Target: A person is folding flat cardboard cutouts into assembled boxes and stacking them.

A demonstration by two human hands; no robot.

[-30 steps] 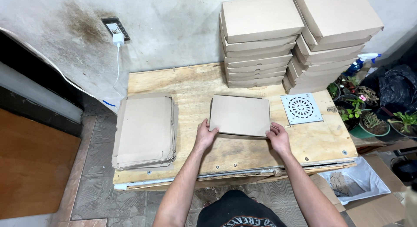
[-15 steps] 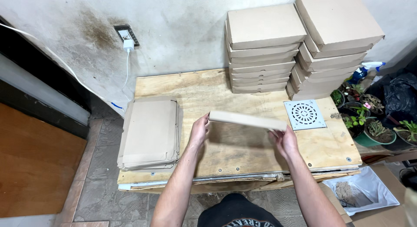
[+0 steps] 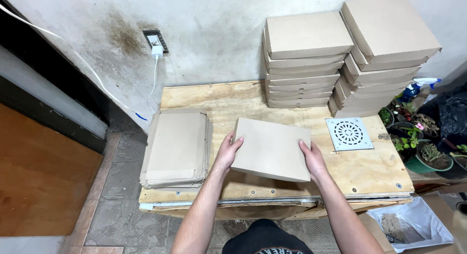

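A flat brown cardboard box (image 3: 272,148) is held between both hands above the plywood table (image 3: 228,101), tilted with its top face toward me. My left hand (image 3: 227,152) grips its left edge and my right hand (image 3: 313,159) grips its right edge. To the left lies a pile of flat unfolded cardboard blanks (image 3: 176,147). A square white metal drain grate (image 3: 349,134) lies on the table just right of the box.
Two tall stacks of closed cardboard boxes (image 3: 304,62) (image 3: 384,52) stand at the back right against the wall. A charger plugged in a wall socket (image 3: 156,44) trails a white cable. Potted plants (image 3: 423,140) and a spray bottle (image 3: 418,86) sit right; an open carton (image 3: 413,225) below.
The box lay flat on the table, was lifted edge-on, and is now turned over with its broad face toward me. Both hands stayed on its side edges.
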